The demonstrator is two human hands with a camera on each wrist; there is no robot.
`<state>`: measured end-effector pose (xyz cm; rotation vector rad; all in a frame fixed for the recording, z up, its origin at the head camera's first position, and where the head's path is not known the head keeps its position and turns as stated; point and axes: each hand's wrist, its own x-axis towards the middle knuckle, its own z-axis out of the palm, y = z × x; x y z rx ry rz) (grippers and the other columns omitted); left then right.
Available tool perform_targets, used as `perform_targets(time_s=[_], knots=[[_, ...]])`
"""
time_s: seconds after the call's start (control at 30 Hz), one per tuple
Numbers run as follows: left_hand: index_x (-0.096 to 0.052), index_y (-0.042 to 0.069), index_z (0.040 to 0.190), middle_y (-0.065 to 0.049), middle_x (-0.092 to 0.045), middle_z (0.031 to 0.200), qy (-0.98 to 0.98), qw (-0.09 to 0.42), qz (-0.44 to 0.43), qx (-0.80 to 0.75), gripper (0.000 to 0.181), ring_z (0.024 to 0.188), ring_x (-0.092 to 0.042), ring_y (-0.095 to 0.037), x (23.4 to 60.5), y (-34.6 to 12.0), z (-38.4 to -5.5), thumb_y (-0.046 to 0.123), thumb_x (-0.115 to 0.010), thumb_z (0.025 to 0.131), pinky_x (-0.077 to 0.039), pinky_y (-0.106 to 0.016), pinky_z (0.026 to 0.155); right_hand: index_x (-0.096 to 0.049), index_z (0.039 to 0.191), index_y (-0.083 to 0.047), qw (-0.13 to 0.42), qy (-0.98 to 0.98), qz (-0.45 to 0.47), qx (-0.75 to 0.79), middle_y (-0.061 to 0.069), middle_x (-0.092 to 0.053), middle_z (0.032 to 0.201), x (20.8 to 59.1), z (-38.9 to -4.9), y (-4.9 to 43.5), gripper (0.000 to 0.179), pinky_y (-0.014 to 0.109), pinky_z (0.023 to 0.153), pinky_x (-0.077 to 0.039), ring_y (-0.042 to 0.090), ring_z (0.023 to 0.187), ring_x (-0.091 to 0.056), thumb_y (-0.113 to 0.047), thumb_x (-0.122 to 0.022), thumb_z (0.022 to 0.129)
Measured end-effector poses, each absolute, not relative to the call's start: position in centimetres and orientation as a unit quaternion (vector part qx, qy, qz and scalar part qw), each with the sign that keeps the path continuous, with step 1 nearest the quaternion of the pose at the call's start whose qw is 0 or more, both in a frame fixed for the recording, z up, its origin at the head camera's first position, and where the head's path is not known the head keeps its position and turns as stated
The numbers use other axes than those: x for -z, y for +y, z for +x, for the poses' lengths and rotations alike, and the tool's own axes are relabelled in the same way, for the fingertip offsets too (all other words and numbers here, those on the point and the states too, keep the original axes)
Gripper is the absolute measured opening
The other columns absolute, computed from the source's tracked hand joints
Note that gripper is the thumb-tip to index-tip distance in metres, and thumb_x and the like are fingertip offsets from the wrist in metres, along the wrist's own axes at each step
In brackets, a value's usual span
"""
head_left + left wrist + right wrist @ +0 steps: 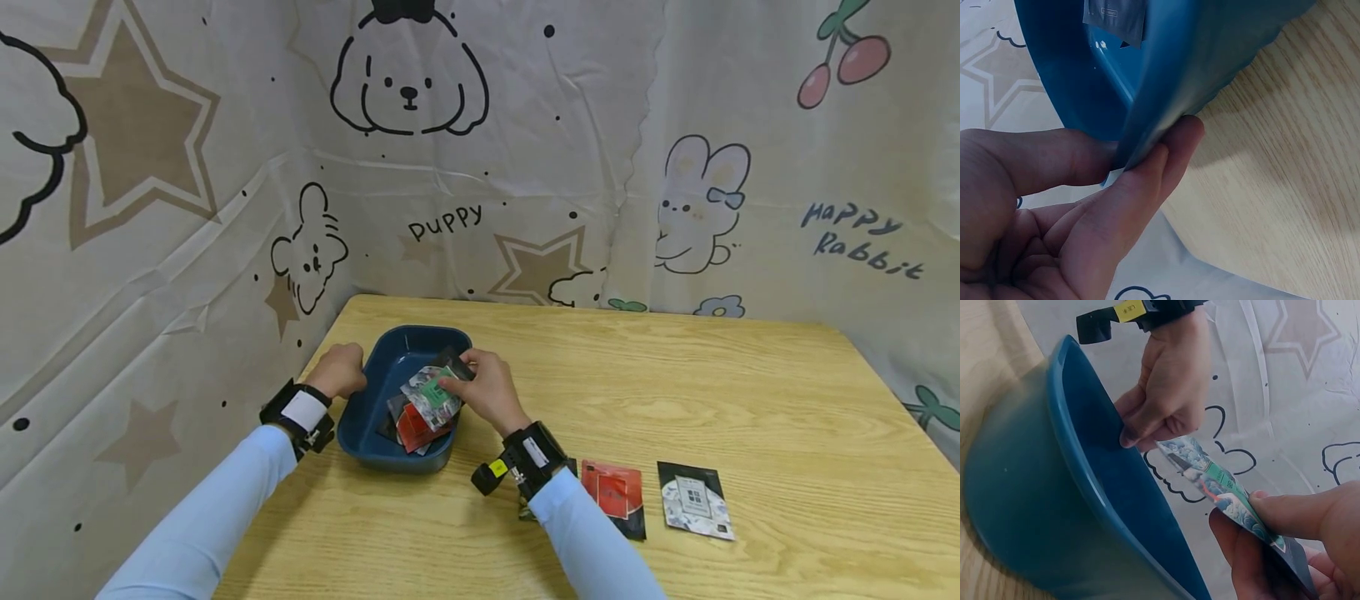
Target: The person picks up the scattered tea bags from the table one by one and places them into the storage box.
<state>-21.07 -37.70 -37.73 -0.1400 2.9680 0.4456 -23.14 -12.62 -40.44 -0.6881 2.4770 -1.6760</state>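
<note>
Packet [432, 400] pinched in our right fingers [1291, 514], over the tub [386, 460] our left fingers [1060, 159] grip, we face two risks: a loose pinch could let it slide off the pile [420, 431]; an uneven pull could tip the tub on the counter [600, 383].

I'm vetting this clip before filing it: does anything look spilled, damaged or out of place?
Nothing plainly spilled or damaged stands out. The packets in the blue bin just lie jumbled and overlapping, while the red-and-black packet and black-and-white packet lie flat and apart on the wooden table.
</note>
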Motion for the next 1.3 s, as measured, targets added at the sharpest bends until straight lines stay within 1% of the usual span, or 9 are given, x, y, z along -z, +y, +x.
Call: perform_targets(time_s=[0.1, 0.2, 0.23, 0.33, 0.43, 0.5, 0.73, 1.13, 1.3], knots=[[-0.037, 0.012, 0.053, 0.005, -0.027, 0.049, 0.986, 0.07, -0.048, -0.144, 0.034, 0.041, -0.027, -0.009, 37.6, -37.6, -21.1, -0.008, -0.053, 0.074, -0.028, -0.023, 0.041, -0.064, 0.087, -0.006, 0.027, 0.809, -0.237, 0.537, 0.004, -0.064, 0.08, 40.4, -23.0, -13.0, 0.018, 0.024, 0.052, -0.043, 0.013, 0.061, -0.056, -0.015, -0.078, 0.081], [-0.037, 0.012, 0.054, 0.005, -0.027, 0.049, 0.986, 0.073, -0.048, -0.142, 0.033, 0.042, -0.027, -0.009, 37.6, -37.5, -21.2, -0.009, -0.053, 0.075, -0.028, -0.023, 0.041, -0.063, 0.086, -0.006, 0.023, 0.811, -0.25, 0.528, 0.002, -0.064, 0.079, 40.6, -22.7, -13.2, 0.019, 0.028, 0.06, -0.047, 0.018, 0.074, -0.063, -0.016, -0.078, 0.081], [-0.037, 0.012, 0.054, 0.005, -0.027, 0.049, 0.986, 0.074, -0.047, -0.144, 0.033, 0.042, -0.027, -0.009, 37.6, -37.5, -21.2, -0.009, -0.053, 0.075, -0.028, -0.023, 0.041, -0.063, 0.086, -0.006, 0.024, 0.812, -0.254, 0.525, 0.002, -0.063, 0.078, 40.7, -22.6, -13.3, 0.019, 0.029, 0.061, -0.047, 0.019, 0.075, -0.063, -0.016, -0.078, 0.081], [-0.037, 0.012, 0.054, 0.005, -0.026, 0.05, 0.986, 0.072, -0.042, -0.146, 0.033, 0.042, -0.026, -0.009, 37.8, -37.5, -21.2, -0.009, -0.053, 0.074, -0.027, -0.023, 0.041, -0.063, 0.088, -0.007, 0.029, 0.813, -0.26, 0.52, -0.001, -0.061, 0.076, 40.9, -22.4, -13.6, 0.018, 0.026, 0.059, -0.045, 0.015, 0.07, -0.06, -0.017, -0.078, 0.082], [-0.036, 0.012, 0.054, 0.005, -0.025, 0.05, 0.986, 0.072, -0.039, -0.146, 0.034, 0.043, -0.024, -0.009, 37.9, -37.4, -21.2, -0.009, -0.053, 0.074, -0.026, -0.023, 0.042, -0.064, 0.089, -0.006, 0.036, 0.813, -0.266, 0.517, -0.002, -0.058, 0.073, 41.0, -22.2, -13.8, 0.018, 0.023, 0.051, -0.036, 0.01, 0.056, -0.047, -0.017, -0.077, 0.083], [-0.036, 0.012, 0.053, 0.005, -0.025, 0.05, 0.986, 0.072, -0.04, -0.145, 0.034, 0.043, -0.024, -0.009, 37.9, -37.3, -21.2, -0.009, -0.053, 0.074, -0.026, -0.023, 0.042, -0.065, 0.09, -0.005, 0.039, 0.811, -0.271, 0.516, -0.002, -0.058, 0.072, 41.0, -22.0, -13.9, 0.018, 0.023, 0.049, -0.034, 0.009, 0.053, -0.044, -0.016, -0.077, 0.083], [-0.036, 0.012, 0.054, 0.005, -0.026, 0.05, 0.986, 0.07, -0.044, -0.142, 0.034, 0.043, -0.026, -0.009, 38.0, -37.5, -21.3, -0.008, -0.054, 0.075, -0.027, -0.023, 0.042, -0.064, 0.089, -0.004, 0.051, 0.803, -0.274, 0.526, -0.001, -0.058, 0.072, 41.3, -21.7, -14.3, 0.018, 0.022, 0.046, -0.035, 0.008, 0.051, -0.045, -0.014, -0.077, 0.083], [-0.039, 0.011, 0.056, 0.004, -0.029, 0.05, 0.986, 0.069, -0.043, -0.149, 0.03, 0.043, -0.029, -0.01, 37.7, -37.8, -21.1, -0.007, -0.054, 0.075, -0.028, -0.024, 0.043, -0.065, 0.091, -0.005, 0.051, 0.808, -0.277, 0.517, 0.001, -0.06, 0.074, 41.1, -21.7, -14.8, 0.018, 0.022, 0.046, -0.039, 0.009, 0.055, -0.05, -0.016, -0.077, 0.083], [-0.038, 0.011, 0.054, 0.005, -0.027, 0.049, 0.985, 0.07, -0.04, -0.152, 0.031, 0.042, -0.027, -0.009, 37.6, -37.7, -21.0, -0.007, -0.053, 0.073, -0.027, -0.024, 0.042, -0.066, 0.093, -0.005, 0.052, 0.811, -0.281, 0.511, 0.0, -0.06, 0.075, 41.0, -21.5, -14.9, 0.018, 0.022, 0.047, -0.038, 0.009, 0.055, -0.05, -0.016, -0.076, 0.083]])
